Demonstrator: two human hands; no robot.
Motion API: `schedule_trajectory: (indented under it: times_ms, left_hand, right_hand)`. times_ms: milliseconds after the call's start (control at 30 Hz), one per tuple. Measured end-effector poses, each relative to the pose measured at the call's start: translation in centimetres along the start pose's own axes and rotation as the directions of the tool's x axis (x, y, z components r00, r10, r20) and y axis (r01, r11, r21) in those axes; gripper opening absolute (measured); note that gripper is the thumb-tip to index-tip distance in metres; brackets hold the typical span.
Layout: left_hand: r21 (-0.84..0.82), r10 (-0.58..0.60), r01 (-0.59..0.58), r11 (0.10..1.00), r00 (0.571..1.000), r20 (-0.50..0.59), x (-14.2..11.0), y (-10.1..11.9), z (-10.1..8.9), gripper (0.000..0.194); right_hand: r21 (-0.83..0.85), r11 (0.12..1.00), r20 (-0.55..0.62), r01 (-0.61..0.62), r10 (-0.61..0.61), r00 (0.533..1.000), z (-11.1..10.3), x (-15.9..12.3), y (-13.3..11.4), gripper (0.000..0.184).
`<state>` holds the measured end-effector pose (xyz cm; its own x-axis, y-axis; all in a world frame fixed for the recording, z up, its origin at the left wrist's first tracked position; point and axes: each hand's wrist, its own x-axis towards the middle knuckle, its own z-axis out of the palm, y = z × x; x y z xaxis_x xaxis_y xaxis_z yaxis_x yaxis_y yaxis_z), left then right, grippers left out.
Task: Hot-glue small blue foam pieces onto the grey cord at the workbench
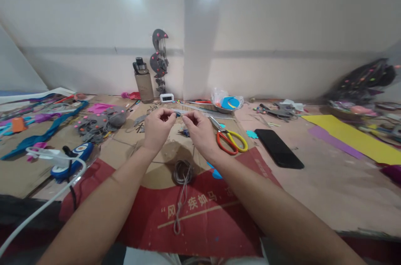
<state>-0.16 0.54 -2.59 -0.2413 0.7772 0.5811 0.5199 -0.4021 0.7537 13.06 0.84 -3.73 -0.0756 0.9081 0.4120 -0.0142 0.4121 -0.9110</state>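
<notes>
My left hand and my right hand are raised over the middle of the worktable, fingertips almost meeting. Between them sits a small dark bluish piece, too small to name; both hands pinch at it. Just below, a little dark blue cluster lies partly behind my right hand. A coil of grey cord rests on the cardboard nearer to me, its looped end trailing forward. Scissors with red and yellow handles lie open, right of my right hand.
A black phone and yellow sheet lie to the right. At left are a blue power strip with a white cable and grey felt pieces. A bottle, small white clock and bowl stand along the back.
</notes>
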Motion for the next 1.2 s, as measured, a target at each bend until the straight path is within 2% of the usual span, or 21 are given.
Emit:
schedule_trajectory:
  times_ms: [67,133,233,300,367,467,600,667,767,1200]
  left_hand:
    - [0.134,0.122,-0.121,0.984,0.993,0.000,-0.1,-0.1,-0.1,0.010]
    - [0.217,0.221,-0.220,0.951,0.975,0.022,-0.2,-0.2,-0.2,0.009]
    - [0.238,0.268,-0.271,0.933,0.962,0.045,-0.2,-0.3,-0.3,0.007]
    - [0.230,0.271,-0.272,0.934,0.962,0.037,-0.1,-0.3,-0.4,0.006]
    - [0.228,0.273,-0.272,0.935,0.962,0.027,-0.1,-0.3,-0.4,0.006]
    - [0.227,0.258,-0.254,0.940,0.966,0.013,-0.1,-0.1,-0.3,0.008]
    - [0.086,0.110,-0.109,0.990,0.994,-0.007,-0.3,0.5,0.0,0.011]
    - [-0.029,0.012,-0.012,1.000,1.000,0.002,-0.4,0.8,0.1,0.010]
    - [-0.144,-0.079,0.081,0.986,0.997,0.023,-0.3,1.1,0.2,0.009]
    - [-0.357,-0.157,0.182,0.916,0.983,0.100,0.1,-0.1,0.8,0.008]
  right_hand:
    - [0.173,0.978,0.025,-0.115,0.112,0.993,0.2,0.1,0.2,0.019]
    - [0.350,0.906,0.074,-0.239,0.227,0.971,0.4,0.0,0.2,0.033]
    - [0.513,0.786,0.161,-0.345,0.307,0.938,0.5,-0.2,-0.2,0.044]
    - [0.542,0.763,0.178,-0.351,0.304,0.936,0.5,-0.3,-0.4,0.044]
    - [0.504,0.801,0.150,-0.323,0.287,0.946,0.5,-0.3,-0.4,0.040]
    - [0.341,0.910,0.059,-0.237,0.231,0.971,0.6,-0.1,-0.1,0.030]
    - [0.087,0.994,-0.029,-0.067,0.070,0.997,0.4,0.0,-0.1,0.014]
    - [0.031,0.999,-0.054,-0.013,0.015,0.998,0.2,0.0,-0.3,0.014]
    - [0.000,1.000,-0.052,-0.013,0.013,0.999,0.0,-0.1,-0.5,0.015]
    - [-0.105,0.994,-0.089,-0.029,0.020,0.996,0.0,0.0,-0.3,0.019]
